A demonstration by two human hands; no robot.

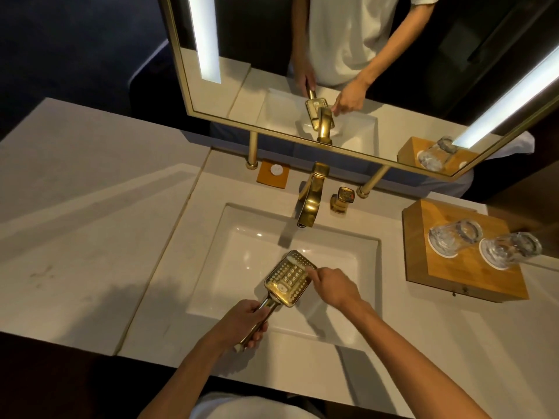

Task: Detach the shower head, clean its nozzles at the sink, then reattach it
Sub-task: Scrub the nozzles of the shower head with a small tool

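Left hand (245, 320) grips shower head (289, 278) handle over sink (242, 225); right hand (334, 287) fingertips press its nozzles

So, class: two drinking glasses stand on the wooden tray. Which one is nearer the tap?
The left glass, on the wooden tray's tap side; the other glass sits farther right, by the counter's edge.

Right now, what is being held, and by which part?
The left hand has a grip on the shower head by its handle; the right hand touches its face.
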